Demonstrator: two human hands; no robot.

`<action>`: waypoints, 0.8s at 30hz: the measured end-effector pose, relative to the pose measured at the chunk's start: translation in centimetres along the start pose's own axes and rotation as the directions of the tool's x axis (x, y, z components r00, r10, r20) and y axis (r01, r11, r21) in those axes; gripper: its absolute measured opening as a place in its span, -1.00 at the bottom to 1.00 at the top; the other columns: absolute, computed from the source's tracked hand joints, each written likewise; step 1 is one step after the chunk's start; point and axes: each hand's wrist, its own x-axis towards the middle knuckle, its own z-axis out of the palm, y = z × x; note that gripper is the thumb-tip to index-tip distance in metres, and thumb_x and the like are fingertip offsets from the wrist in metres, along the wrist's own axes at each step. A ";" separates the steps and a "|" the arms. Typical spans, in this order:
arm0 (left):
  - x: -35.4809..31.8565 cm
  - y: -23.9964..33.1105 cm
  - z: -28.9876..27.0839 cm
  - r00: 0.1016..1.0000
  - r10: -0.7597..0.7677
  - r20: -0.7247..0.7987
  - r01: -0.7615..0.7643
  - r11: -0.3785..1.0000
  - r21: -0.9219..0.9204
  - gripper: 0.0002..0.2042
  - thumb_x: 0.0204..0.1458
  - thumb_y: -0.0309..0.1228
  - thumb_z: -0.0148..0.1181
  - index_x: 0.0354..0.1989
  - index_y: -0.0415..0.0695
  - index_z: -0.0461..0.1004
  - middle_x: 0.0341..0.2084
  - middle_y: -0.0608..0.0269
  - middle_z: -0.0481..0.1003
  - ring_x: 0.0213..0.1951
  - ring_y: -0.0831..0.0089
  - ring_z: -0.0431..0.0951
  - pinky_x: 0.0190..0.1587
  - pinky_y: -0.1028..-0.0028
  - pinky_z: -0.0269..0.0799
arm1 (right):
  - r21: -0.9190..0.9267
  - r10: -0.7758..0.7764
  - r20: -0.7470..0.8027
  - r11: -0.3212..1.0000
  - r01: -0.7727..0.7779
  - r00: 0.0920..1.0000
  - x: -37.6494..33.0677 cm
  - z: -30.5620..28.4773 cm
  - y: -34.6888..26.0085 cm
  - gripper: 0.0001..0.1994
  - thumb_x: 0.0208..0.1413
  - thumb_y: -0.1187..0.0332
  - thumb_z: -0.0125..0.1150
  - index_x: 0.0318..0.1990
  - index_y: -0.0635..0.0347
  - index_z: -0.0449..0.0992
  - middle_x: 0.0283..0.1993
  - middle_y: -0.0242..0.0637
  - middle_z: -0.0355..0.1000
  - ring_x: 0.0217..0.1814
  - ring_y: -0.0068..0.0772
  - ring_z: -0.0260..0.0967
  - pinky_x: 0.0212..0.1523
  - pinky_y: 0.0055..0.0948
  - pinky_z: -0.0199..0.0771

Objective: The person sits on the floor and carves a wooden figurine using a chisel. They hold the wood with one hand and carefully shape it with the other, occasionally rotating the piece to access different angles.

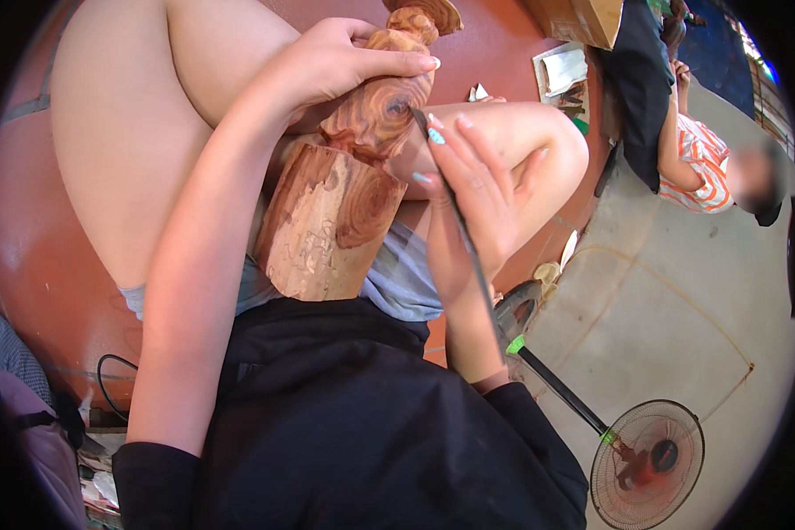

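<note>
A carved wooden figure (384, 110) with swirling grain lies across my lap, its rounded, turned sections pointing away from me. Its thick lower end (314, 234) is a rough block with pale, flaky patches and rests against my shorts. My left hand (331, 64) is closed around the narrower carved part, thumb across the top. In my right hand (477, 190) is a long, thin, dark file-like tool (470, 243). The tool's tip meets the right side of the carved part, by a dark knot. Its other end reaches back along my right forearm.
A standing fan (649, 464) lies to the lower right, its black pole running toward my knee. Another person in a striped shirt (702, 163) is at the far right. A cardboard box (596, 19) and white packets (564, 71) are on the red tiled floor (26, 230)'s far side.
</note>
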 end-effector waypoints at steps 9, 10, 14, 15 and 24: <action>0.2 0.0 0.0 0.999 -0.011 -0.032 0.014 0.995 0.098 -0.50 -0.08 -0.18 0.44 -0.14 -0.36 0.47 -0.34 0.18 0.55 -0.34 0.54 0.57 -0.25 0.53 0.52 | 0.022 0.009 0.102 1.000 -0.011 0.995 -0.8 -1.7 -1.0 -0.81 0.03 0.47 0.27 -0.16 0.21 0.59 -0.09 -0.31 0.58 0.10 -0.26 0.44 0.45 -0.04 -0.41; 0.1 0.3 -0.1 1.000 -0.017 -0.026 0.020 0.996 0.083 -0.50 -0.09 -0.18 0.44 -0.14 -0.36 0.48 -0.34 0.19 0.55 -0.35 0.55 0.56 -0.25 0.53 0.52 | 0.015 0.017 0.080 1.000 -0.018 0.997 -0.4 -1.4 -0.6 -0.81 0.03 0.47 0.27 -0.16 0.21 0.59 -0.09 -0.31 0.58 0.09 -0.26 0.44 0.45 -0.04 -0.40; 0.9 -0.8 -0.6 0.999 0.000 -0.043 0.005 0.993 0.122 -0.51 -0.09 -0.18 0.44 -0.15 -0.35 0.48 -0.35 0.20 0.55 -0.36 0.55 0.56 -0.27 0.54 0.51 | 0.057 0.004 0.077 0.998 -0.009 0.997 -0.9 -0.6 -0.8 -0.82 0.04 0.45 0.27 -0.17 0.21 0.59 -0.10 -0.30 0.58 0.05 -0.29 0.47 0.44 -0.04 -0.37; 1.1 -0.9 -0.6 0.999 0.014 -0.053 -0.006 0.988 0.151 -0.51 -0.09 -0.18 0.44 -0.15 -0.35 0.47 -0.36 0.20 0.55 -0.36 0.55 0.56 -0.27 0.55 0.51 | 0.087 0.011 0.092 0.996 -0.019 0.996 -1.2 -0.6 -1.0 -0.82 0.03 0.45 0.28 -0.18 0.21 0.59 -0.10 -0.30 0.58 0.04 -0.30 0.47 0.44 -0.04 -0.37; 0.4 -0.1 -0.3 0.999 -0.023 -0.027 0.027 0.989 0.143 -0.46 -0.19 -0.25 0.50 -0.10 -0.35 0.45 -0.30 0.19 0.54 -0.30 0.53 0.55 -0.20 0.53 0.50 | 0.152 0.131 -0.032 0.981 -0.124 0.991 -0.4 -2.0 1.4 -0.78 -0.06 0.50 0.32 -0.19 0.20 0.61 -0.15 -0.24 0.57 -0.01 -0.30 0.48 0.38 -0.07 -0.12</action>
